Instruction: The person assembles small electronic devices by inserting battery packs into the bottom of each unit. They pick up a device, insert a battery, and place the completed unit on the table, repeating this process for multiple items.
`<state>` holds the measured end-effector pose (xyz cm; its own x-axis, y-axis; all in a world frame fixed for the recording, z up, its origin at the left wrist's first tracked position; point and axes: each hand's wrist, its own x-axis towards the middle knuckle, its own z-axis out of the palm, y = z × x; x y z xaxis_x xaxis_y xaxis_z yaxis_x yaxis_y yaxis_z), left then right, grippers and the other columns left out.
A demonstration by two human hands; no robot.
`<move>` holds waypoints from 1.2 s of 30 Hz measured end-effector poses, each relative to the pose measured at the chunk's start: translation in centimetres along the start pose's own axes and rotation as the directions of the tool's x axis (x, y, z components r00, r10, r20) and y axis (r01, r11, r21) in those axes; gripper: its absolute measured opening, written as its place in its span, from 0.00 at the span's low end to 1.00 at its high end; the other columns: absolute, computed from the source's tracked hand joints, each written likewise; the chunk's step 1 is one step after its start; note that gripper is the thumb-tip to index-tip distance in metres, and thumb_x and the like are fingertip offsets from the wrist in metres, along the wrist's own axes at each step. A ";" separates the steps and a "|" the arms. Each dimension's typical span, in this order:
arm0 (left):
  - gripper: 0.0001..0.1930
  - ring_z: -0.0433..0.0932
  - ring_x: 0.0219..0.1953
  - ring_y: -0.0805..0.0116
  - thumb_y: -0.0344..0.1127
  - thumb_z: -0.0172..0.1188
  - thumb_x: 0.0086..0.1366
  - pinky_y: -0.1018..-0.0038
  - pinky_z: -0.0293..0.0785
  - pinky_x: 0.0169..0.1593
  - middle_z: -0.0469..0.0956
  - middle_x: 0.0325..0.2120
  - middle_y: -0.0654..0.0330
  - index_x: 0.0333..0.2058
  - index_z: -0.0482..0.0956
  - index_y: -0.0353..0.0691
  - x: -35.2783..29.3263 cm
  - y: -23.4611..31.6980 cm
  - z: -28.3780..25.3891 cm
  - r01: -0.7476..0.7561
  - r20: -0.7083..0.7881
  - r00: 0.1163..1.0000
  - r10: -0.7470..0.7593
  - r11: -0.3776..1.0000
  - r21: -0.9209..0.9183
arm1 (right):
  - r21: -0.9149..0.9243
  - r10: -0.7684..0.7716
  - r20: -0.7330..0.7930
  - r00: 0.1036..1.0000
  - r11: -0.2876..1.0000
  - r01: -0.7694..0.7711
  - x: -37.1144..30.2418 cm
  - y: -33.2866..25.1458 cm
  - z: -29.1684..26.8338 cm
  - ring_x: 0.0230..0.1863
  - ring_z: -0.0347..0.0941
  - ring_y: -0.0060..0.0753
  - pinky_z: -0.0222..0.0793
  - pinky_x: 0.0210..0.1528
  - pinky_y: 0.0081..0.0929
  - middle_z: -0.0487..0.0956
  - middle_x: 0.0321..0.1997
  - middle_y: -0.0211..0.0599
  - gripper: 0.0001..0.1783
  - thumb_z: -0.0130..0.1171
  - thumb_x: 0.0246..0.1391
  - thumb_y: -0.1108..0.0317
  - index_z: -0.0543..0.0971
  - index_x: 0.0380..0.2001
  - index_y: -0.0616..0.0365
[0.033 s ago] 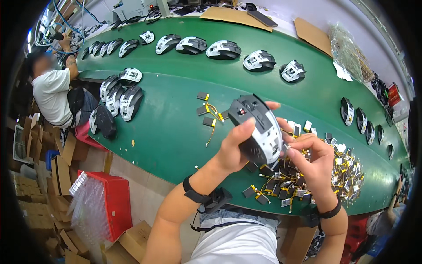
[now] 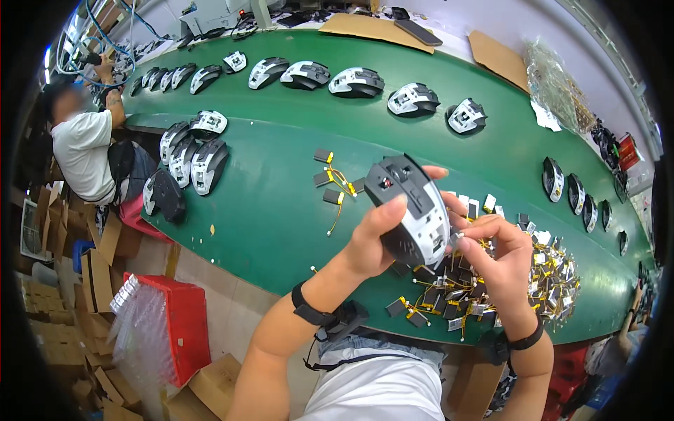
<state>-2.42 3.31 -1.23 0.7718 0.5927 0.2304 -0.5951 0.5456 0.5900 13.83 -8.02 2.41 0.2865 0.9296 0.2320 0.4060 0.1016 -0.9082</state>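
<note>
My left hand (image 2: 379, 235) is wrapped round a computer mouse (image 2: 414, 207) with a white and dark shell, held tilted above the green bench. An opening in the white part of its shell faces up. Close to the mouse's right edge, my right hand (image 2: 502, 256) pinches a small white connector (image 2: 458, 237) between thumb and forefinger. Any wire from it is hidden by the fingers. Below and right of my hands lies a heap of small battery packs (image 2: 554, 281) with yellow tape and thin leads. Several more battery packs (image 2: 333, 198) lie left of the mouse.
A clump of mice (image 2: 209, 165) rests on the bench at left. A row of mice (image 2: 357, 83) runs along the far strip, continuing at right (image 2: 554, 179). A co-worker (image 2: 88, 144) sits at far left. A red crate (image 2: 186, 323) with bubble wrap stands by cardboard boxes on the floor.
The mouse in my left hand has tipped very slightly, its upper end a little lower. My right hand keeps its pinch in nearly the same place.
</note>
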 end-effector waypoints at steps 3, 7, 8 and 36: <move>0.48 0.74 0.53 0.45 0.62 0.59 0.55 0.56 0.79 0.49 0.72 0.49 0.40 0.64 0.53 0.33 0.2 -0.4 -0.3 -0.002 0.055 0.999 0.000 1.000 0.029 | 0.047 0.013 -0.026 1.000 0.999 -0.012 0.1 -0.3 0.0 0.37 0.76 0.26 0.69 0.45 0.24 0.81 0.32 0.36 0.06 0.68 0.46 0.75 0.80 0.28 0.64; 0.50 0.73 0.54 0.45 0.62 0.60 0.53 0.56 0.80 0.49 0.71 0.50 0.39 0.64 0.52 0.33 0.0 -0.2 0.0 0.017 0.041 0.999 -0.018 1.000 0.011 | 0.026 0.028 -0.015 0.999 0.999 -0.027 -0.2 0.0 0.1 0.38 0.77 0.26 0.70 0.47 0.24 0.82 0.34 0.37 0.07 0.67 0.47 0.76 0.80 0.30 0.64; 0.50 0.73 0.54 0.45 0.62 0.61 0.53 0.57 0.80 0.49 0.71 0.50 0.38 0.64 0.52 0.33 0.1 0.1 0.1 0.014 0.046 0.999 -0.014 1.000 0.004 | 0.047 0.038 -0.022 0.999 0.998 -0.037 -0.1 -0.1 0.1 0.39 0.77 0.26 0.70 0.47 0.25 0.82 0.34 0.37 0.07 0.67 0.47 0.76 0.80 0.31 0.65; 0.51 0.75 0.52 0.49 0.53 0.68 0.46 0.58 0.74 0.55 0.74 0.47 0.42 0.63 0.55 0.34 0.3 -0.3 -0.1 -0.034 0.032 0.999 0.029 0.987 0.155 | 0.460 0.333 0.224 0.916 0.793 -0.401 -1.6 -0.3 -0.7 0.28 0.65 0.12 0.59 0.31 0.14 0.73 0.27 0.23 0.04 0.61 0.52 0.74 0.75 0.30 0.59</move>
<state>-2.01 3.34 -1.41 0.7610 0.5889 0.2722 -0.5789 0.4269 0.6947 13.88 -9.82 2.55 0.2029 0.9647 -0.1681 -0.1920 -0.1291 -0.9729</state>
